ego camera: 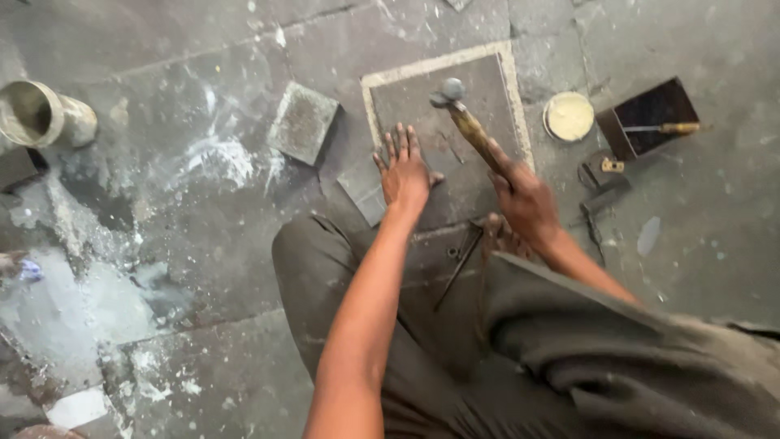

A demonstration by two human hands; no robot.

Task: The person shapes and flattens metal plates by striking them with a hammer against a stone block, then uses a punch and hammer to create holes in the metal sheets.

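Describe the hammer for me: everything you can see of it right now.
The hammer has a small rounded grey metal head and a worn, yellowish wooden handle. It slants from the head at upper left down to the right hand, which closes round the handle's lower end. The head sits over the dark square slab with pale edges; whether it touches the slab cannot be told. The left hand lies flat beside it, apart.

stone floor (203, 268): slab (443, 138), block (303, 123), tin (569, 115), pipe (45, 115).
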